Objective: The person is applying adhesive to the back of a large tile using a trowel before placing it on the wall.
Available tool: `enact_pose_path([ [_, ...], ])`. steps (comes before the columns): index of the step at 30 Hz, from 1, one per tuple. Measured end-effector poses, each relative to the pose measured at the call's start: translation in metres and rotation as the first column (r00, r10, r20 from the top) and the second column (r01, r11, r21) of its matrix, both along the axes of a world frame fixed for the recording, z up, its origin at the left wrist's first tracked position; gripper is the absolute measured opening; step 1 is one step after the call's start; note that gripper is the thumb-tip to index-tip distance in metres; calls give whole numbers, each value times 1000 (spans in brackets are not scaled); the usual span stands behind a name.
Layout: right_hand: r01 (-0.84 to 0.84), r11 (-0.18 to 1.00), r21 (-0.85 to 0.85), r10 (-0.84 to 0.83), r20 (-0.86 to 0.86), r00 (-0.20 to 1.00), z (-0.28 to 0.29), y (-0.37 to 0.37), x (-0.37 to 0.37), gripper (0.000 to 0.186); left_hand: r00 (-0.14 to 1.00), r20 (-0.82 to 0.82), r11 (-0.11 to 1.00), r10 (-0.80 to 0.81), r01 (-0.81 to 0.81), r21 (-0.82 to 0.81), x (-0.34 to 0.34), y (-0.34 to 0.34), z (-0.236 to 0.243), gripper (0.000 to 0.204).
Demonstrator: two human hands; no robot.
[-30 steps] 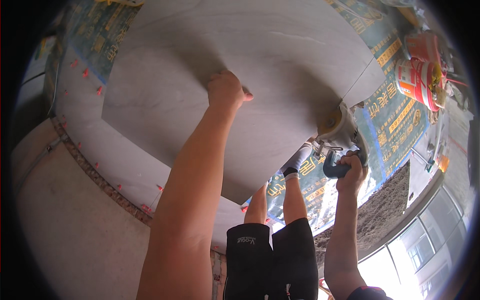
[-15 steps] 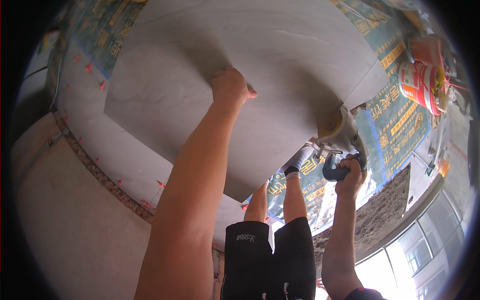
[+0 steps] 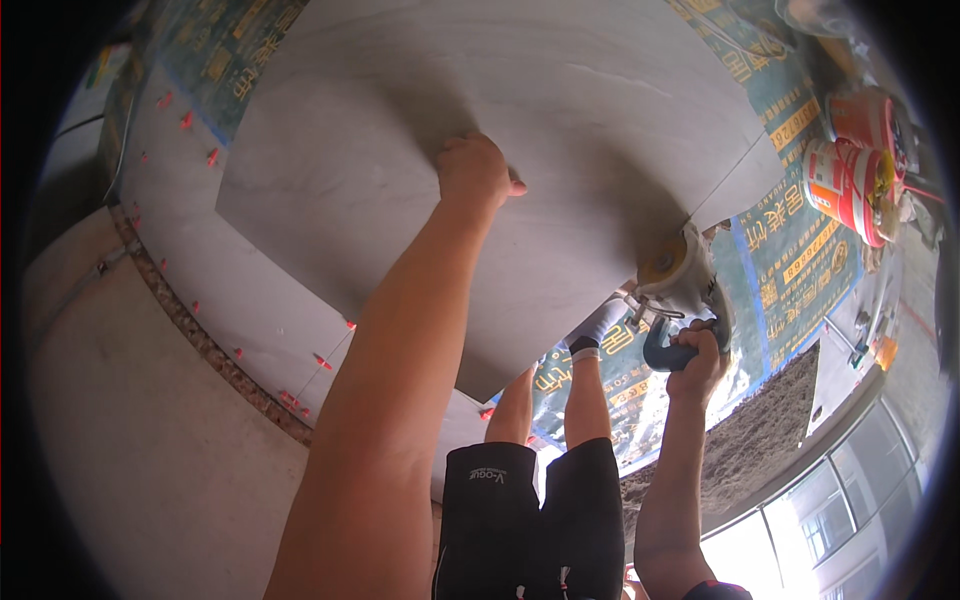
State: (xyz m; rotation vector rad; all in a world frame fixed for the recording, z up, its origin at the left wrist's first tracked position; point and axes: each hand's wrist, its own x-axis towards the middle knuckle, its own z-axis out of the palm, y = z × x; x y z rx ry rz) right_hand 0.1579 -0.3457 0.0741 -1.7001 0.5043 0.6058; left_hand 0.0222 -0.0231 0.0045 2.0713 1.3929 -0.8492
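We are holding a saw [image 3: 684, 275].
Our right hand [image 3: 697, 360] is squeezing its handle [image 3: 660, 350]; our left hand [image 3: 475, 172] is touching a tile [image 3: 570, 120], spread or curled, we cannot tell.

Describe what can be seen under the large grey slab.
Green printed sheeting shows past the right edge of the slab, and pale flooring with small red pieces past its left. Whatever lies directly beneath is covered.

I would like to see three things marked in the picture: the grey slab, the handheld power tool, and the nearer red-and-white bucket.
Grey slab [image 3: 555, 215]: head view, on its broad flat face.
Power tool [image 3: 690, 284]: head view, on its pale housing.
Nearer red-and-white bucket [image 3: 838, 190]: head view, on its side wall.
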Motion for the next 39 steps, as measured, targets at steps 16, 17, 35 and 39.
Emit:
enact_pose_path([
  [16,-37,999,12,37,3,999,-1,-6,1,16,990,-88,994,-110,111,7,5,-2,-2,83],
  [17,-39,999,14,39,3,999,0,-6,0,16,989,-84,992,-124,125,-1,5,-1,-2,83],
  [35,-27,996,80,30,-36,999,2,-8,-2,15,1000,-12,999,-26,25,-35,8,2,-11,84],
  [39,-31,995,90,35,-45,998,1,-9,-1,15,999,-19,998,33,-32,44,6,0,-18,78],
])
